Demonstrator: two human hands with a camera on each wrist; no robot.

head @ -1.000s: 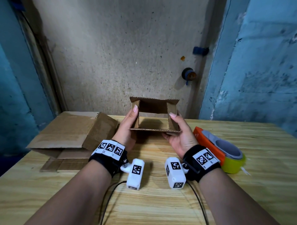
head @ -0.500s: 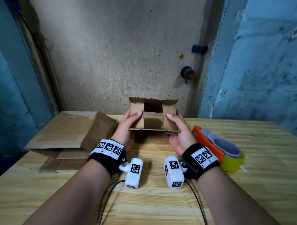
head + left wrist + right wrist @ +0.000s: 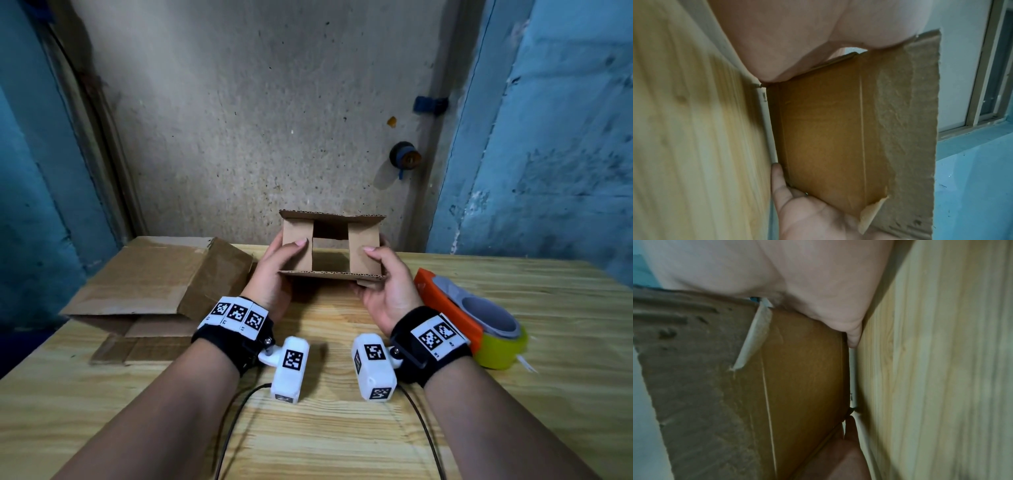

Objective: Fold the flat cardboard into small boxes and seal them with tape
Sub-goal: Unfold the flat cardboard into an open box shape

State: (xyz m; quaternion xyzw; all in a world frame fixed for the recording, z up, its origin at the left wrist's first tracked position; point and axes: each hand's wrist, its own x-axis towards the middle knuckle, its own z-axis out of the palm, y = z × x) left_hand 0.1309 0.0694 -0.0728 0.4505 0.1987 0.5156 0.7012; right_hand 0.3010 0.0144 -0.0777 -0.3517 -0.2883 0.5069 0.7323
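Brown corrugated cardboard takes shape as a small box (image 3: 331, 248) held just above the tabletop (image 3: 342, 428) at the centre of the head view, its open end facing the camera. Over the past second the two short side flaps have swung from pointing outward to lying nearly flat across the opening, the left hand (image 3: 274, 274) and right hand (image 3: 387, 281) each clamped on a side of the box with a thumb pressing its flap inward. A dark gap remains between the flaps; the long top and bottom flaps stick out unfolded. By this reading the end is half closed, with the long flaps and the taping yet to come.

A tape dispenser (image 3: 479, 318), orange with a yellow-green roll, lies just beside the right wrist at the right of the frame. Flattened cardboard sheets (image 3: 150, 284) sit at the left, near the left wrist and close to the tabletop's left edge. Bare wood spreads toward the lower frame, giving room to set the box down; the wall (image 3: 274, 120) stands close behind it.
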